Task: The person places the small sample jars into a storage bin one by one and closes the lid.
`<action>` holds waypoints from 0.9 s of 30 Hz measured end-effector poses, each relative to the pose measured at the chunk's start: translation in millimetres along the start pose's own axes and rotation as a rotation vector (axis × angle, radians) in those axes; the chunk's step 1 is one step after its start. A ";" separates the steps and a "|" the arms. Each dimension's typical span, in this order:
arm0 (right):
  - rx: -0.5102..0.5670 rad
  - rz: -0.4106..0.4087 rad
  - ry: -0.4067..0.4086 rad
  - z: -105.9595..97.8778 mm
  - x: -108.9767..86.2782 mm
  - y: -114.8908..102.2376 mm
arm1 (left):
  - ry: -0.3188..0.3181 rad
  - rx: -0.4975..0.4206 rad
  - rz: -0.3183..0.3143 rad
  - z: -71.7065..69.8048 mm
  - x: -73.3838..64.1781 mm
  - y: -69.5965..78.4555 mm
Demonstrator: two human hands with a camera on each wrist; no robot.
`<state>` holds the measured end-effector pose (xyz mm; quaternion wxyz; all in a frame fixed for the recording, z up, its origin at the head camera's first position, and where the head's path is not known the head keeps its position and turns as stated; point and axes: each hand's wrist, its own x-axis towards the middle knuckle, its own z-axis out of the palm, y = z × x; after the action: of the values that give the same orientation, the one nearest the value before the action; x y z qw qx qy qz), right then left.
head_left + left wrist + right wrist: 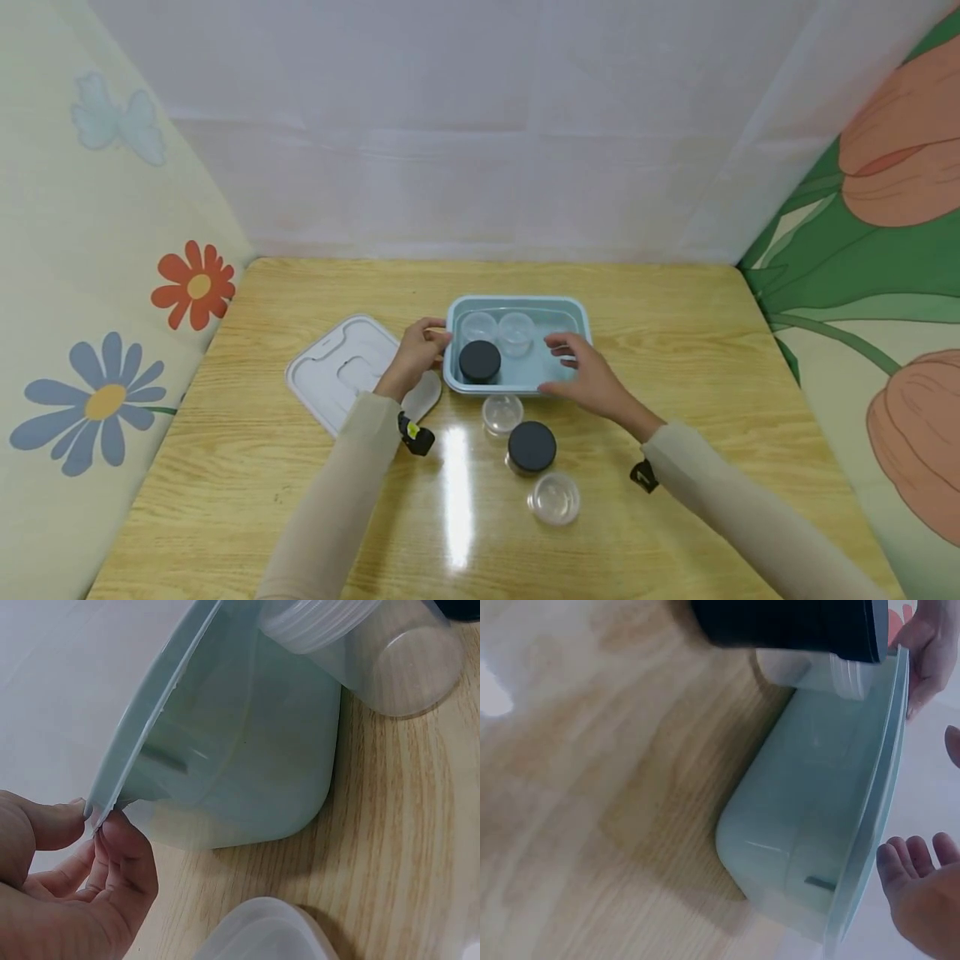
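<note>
A light blue plastic tub [555, 367] stands on the table; inside at its left are two clear jars [516, 333] and a black-lidded jar [480, 362]. With thumb and fingers my left hand [417, 354] pinches the tub's left rim, as the left wrist view shows closely. Over the tub's right end is my right hand [588, 379], fingers spread and nothing held; its fingertips [896, 859] are right by the rim in the right wrist view. Just in front of the tub stand a clear jar [502, 412], another jar with a black lid [532, 447] and a clear jar nearest me [556, 498].
A white lid [322, 371] lies flat left of the tub, partly behind my left forearm. The wooden table [675, 317] meets a white cloth backdrop [450, 167] at its far edge, with flower-printed panels [97, 292] at both sides.
</note>
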<state>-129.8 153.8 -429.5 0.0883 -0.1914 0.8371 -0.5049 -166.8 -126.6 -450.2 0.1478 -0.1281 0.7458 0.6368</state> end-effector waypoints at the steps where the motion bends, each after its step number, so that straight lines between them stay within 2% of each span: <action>1: 0.000 -0.005 0.005 0.8 -2.4 0.3 | 0.001 0.000 0.001 -0.1 -0.1 -0.1; 8: 0.015 -0.028 -0.013 7.2 -19.3 2.0 | 0.002 -0.011 -0.004 0.1 -0.3 -1.0; 15: -0.026 -0.080 -0.010 11.2 -32.3 -1.2 | -0.003 -0.017 0.000 0.8 1.0 -0.3; 19: -0.036 -0.080 -0.014 12.6 -38.1 -3.2 | -0.005 -0.017 0.001 0.4 1.0 -0.5; 27: -0.046 -0.099 -0.059 17.2 -49.7 -1.2 | -0.005 -0.022 0.000 0.0 2.1 -3.5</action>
<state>-78.4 159.7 -438.9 0.0836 -0.2494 0.8350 -0.4833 -167.3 -127.2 -454.2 0.1485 -0.1282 0.7383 0.6453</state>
